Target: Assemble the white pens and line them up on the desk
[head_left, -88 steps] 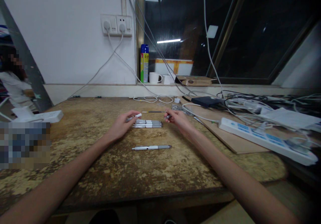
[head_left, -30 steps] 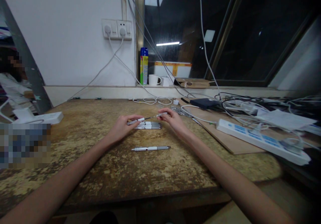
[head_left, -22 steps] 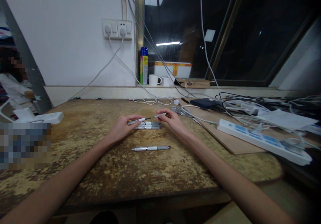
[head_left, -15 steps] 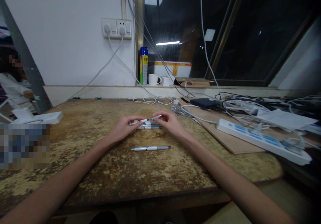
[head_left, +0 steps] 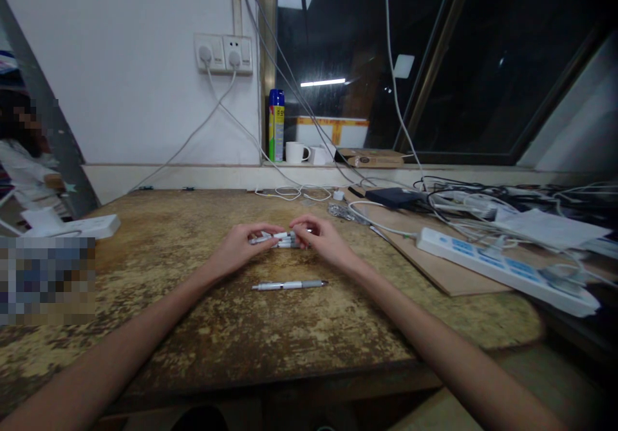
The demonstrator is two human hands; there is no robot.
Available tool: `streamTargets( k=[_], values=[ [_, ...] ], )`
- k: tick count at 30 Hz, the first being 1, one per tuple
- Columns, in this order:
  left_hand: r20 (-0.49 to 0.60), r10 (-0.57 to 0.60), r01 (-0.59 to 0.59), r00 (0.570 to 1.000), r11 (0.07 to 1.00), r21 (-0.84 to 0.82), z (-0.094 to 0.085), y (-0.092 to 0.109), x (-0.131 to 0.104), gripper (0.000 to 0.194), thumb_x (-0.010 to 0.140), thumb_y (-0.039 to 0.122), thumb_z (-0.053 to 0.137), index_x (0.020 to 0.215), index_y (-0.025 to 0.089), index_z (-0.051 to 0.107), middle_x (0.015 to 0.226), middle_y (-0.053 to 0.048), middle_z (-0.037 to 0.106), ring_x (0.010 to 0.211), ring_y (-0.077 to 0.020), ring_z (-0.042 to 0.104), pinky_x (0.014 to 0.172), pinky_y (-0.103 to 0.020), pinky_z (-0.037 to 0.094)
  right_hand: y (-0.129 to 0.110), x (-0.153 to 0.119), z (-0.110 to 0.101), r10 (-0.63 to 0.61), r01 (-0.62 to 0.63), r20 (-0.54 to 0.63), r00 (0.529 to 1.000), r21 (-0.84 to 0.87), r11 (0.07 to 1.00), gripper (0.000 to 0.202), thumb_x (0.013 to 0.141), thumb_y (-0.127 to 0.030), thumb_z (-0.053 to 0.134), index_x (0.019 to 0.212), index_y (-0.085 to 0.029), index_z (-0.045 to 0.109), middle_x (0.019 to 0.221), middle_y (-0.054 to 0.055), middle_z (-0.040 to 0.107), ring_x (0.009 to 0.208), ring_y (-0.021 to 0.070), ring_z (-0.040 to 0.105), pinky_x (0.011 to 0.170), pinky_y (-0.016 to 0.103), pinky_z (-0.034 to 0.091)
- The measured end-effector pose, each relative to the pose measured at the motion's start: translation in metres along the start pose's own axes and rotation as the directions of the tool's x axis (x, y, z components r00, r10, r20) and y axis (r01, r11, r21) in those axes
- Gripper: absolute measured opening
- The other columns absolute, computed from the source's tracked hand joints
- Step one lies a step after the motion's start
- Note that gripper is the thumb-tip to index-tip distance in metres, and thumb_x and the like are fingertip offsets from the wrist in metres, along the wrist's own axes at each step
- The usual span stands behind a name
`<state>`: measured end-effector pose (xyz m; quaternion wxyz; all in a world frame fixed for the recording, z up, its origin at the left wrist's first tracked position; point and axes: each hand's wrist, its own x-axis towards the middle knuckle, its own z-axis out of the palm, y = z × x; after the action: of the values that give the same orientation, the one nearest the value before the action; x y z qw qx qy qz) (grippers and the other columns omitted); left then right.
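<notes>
Several white and grey pens lie side by side on the worn wooden table, between my two hands. My left hand is closed at their left end, thumb and fingers pinching a pen. At the right end is my right hand, its fingers pressed together on a pen and covering the grey ends. One more pen lies apart, nearer the front edge, its tip pointing right; neither hand touches it.
A white power strip and a brown board are at the right, with tangled cables behind. Another power strip sits at the left. On the sill stand a spray can and a white mug. A person is at far left.
My right hand's fingers have moved slightly left and down over the pens, hiding more of their right ends. My left hand has hardly moved.
</notes>
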<state>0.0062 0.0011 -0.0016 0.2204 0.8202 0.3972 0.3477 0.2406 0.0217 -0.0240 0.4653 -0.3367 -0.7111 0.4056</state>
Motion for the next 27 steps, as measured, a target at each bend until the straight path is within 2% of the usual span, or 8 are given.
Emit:
streamTargets(
  k=[3,7,11,15,19,23,27],
  values=[
    [-0.013,-0.003,0.003,1.000,1.000,0.020,0.0000,0.0016,-0.0001,0.033,0.094,0.045,0.063,0.115,0.023,0.077,0.109,-0.005,0.079,0.097,-0.0234,0.071,0.092,-0.036,0.051,0.0005,-0.0003,0.0009,0.032,-0.032,0.010,0.999,-0.007,0.999,0.025,0.094,-0.043,0.056,0.103,-0.022,0.066,0.070,0.000,0.065,0.062,0.0164,0.058,0.062,0.030,0.047],
    [-0.029,0.015,-0.014,0.999,0.999,0.039,-0.0007,-0.0005,0.0003,0.031,0.094,0.045,0.063,0.111,0.024,0.077,0.109,-0.004,0.079,0.096,-0.0226,0.070,0.091,-0.035,0.051,-0.0008,-0.0007,0.0006,0.003,-0.003,-0.015,1.000,-0.033,0.999,0.020,0.089,-0.029,0.057,0.107,-0.024,0.063,0.077,-0.001,0.066,0.066,0.0159,0.059,0.065,0.029,0.047],
    [-0.032,0.012,-0.011,0.999,0.999,0.038,-0.0002,-0.0038,0.0005,0.031,0.094,0.046,0.064,0.112,0.024,0.077,0.106,-0.004,0.079,0.094,-0.0222,0.070,0.090,-0.035,0.051,-0.0021,-0.0008,-0.0005,0.051,-0.051,0.023,0.998,-0.006,0.999,0.022,0.093,-0.036,0.051,0.105,-0.022,0.063,0.064,-0.003,0.061,0.058,0.0162,0.054,0.059,0.029,0.043],
    [-0.042,0.016,-0.014,0.999,0.999,0.047,-0.0004,-0.0054,0.0005,0.031,0.094,0.045,0.063,0.112,0.024,0.077,0.109,-0.004,0.078,0.095,-0.0223,0.070,0.090,-0.034,0.050,-0.0023,-0.0009,-0.0035,0.012,-0.012,0.000,1.000,-0.011,1.000,0.021,0.089,-0.030,0.054,0.105,-0.022,0.064,0.073,-0.002,0.064,0.065,0.0155,0.058,0.065,0.028,0.045],
    [-0.036,0.018,-0.016,0.999,0.999,0.041,-0.0016,-0.0051,0.0005,0.031,0.095,0.045,0.062,0.113,0.024,0.076,0.110,-0.004,0.078,0.097,-0.0227,0.070,0.089,-0.033,0.050,0.0002,-0.0002,-0.0060,0.039,-0.040,0.039,0.998,0.021,0.999,0.022,0.092,-0.034,0.051,0.105,-0.021,0.063,0.064,-0.004,0.059,0.057,0.0152,0.052,0.058,0.028,0.041],
    [-0.033,0.014,-0.013,0.999,1.000,0.020,-0.0021,-0.0039,0.0002,0.031,0.095,0.044,0.062,0.113,0.023,0.076,0.109,-0.004,0.078,0.097,-0.0224,0.070,0.087,-0.033,0.050,0.0016,0.0008,-0.0075,0.018,-0.018,0.003,1.000,0.009,1.000,0.020,0.088,-0.032,0.056,0.103,-0.021,0.064,0.071,-0.002,0.063,0.063,0.0150,0.055,0.061,0.027,0.042],
    [-0.028,0.015,-0.015,0.999,1.000,0.002,-0.0022,-0.0040,0.0004,0.031,0.095,0.043,0.063,0.114,0.023,0.077,0.109,-0.004,0.078,0.097,-0.0216,0.070,0.085,-0.031,0.049,0.0011,0.0008,-0.0086,0.050,-0.050,0.031,0.998,0.008,0.999,0.023,0.091,-0.033,0.051,0.105,-0.020,0.063,0.065,-0.003,0.061,0.059,0.0155,0.053,0.058,0.028,0.040]
  ],
)
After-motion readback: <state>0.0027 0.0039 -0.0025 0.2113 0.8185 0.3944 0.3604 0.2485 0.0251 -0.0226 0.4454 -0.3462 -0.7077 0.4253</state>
